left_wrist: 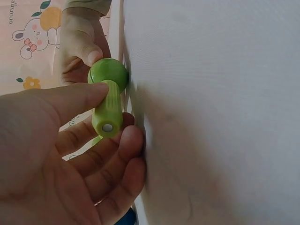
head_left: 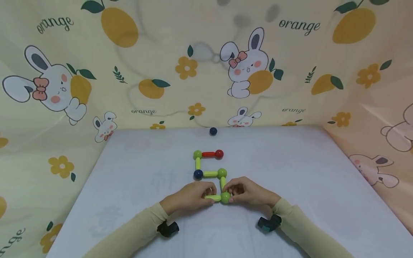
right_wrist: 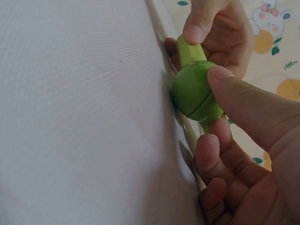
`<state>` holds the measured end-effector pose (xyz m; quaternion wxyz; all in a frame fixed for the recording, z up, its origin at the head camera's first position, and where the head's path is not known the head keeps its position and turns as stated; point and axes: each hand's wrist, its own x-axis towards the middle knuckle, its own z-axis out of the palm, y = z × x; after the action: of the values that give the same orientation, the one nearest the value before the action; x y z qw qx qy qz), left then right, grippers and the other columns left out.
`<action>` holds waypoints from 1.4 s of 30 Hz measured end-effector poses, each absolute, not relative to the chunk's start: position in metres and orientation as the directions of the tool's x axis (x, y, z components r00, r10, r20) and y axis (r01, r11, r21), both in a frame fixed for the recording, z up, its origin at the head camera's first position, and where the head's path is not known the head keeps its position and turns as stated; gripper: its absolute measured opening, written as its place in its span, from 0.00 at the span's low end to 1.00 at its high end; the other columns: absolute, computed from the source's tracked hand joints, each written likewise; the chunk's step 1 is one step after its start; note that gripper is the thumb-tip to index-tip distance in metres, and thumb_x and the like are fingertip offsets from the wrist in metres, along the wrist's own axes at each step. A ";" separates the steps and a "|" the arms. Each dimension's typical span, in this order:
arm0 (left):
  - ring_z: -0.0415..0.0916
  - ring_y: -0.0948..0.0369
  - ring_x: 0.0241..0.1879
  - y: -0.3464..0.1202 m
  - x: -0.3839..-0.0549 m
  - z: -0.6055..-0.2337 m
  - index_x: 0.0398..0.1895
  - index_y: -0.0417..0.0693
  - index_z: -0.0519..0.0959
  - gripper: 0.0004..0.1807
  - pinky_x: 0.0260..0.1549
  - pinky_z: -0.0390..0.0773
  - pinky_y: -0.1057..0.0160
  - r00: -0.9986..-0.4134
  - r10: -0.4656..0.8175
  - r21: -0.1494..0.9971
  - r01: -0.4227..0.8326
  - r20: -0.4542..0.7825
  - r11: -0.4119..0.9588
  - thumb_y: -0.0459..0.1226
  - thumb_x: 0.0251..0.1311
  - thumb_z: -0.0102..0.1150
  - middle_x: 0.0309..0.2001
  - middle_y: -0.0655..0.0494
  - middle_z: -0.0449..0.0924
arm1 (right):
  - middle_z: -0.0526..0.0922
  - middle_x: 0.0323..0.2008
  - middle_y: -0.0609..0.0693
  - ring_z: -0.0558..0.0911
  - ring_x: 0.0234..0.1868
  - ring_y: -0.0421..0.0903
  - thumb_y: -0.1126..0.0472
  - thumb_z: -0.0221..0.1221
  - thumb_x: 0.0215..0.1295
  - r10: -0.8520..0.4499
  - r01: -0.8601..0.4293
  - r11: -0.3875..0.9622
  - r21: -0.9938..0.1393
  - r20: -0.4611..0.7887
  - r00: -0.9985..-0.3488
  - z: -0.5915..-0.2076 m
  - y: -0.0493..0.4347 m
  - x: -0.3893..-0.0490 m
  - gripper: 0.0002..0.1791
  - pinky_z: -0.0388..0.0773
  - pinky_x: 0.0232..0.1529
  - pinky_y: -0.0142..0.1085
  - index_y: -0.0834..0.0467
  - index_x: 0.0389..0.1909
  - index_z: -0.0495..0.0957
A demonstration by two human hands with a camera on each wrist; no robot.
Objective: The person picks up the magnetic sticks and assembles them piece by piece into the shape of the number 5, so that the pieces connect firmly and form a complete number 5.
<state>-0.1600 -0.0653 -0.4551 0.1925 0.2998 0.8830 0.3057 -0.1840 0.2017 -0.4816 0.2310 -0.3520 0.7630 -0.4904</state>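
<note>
A zigzag of magnetic rods and balls lies on the white table. At its near end, my left hand pinches a yellow-green rod between thumb and fingers; a metal tip shows at the rod's free end. My right hand holds the green ball joined to that rod, thumb against its side. From this ball a yellow-green rod, partly behind the right fingers, leads to another green ball. Farther along come a dark blue ball, a third green ball, a red rod and a red ball.
A separate dark blue ball sits near the back edge of the white table. Behind and beside the table hangs a cloth printed with rabbits and oranges. Dark wrist devices are strapped at both sleeves.
</note>
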 end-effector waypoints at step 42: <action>0.77 0.64 0.36 -0.081 -0.176 -0.427 0.52 0.45 0.79 0.12 0.37 0.77 0.65 -0.747 0.653 0.735 0.376 -0.119 0.564 0.41 0.72 0.57 0.40 0.58 0.83 | 0.81 0.38 0.58 0.74 0.34 0.34 0.62 0.68 0.63 -0.752 -0.291 0.304 -0.907 -0.042 -0.657 -0.479 0.202 -0.182 0.18 0.71 0.34 0.25 0.60 0.54 0.82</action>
<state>-0.1763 -0.0809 -0.4273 0.1932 0.2982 0.8630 0.3591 -0.1822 0.2019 -0.4794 0.2388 -0.3381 0.7715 -0.4832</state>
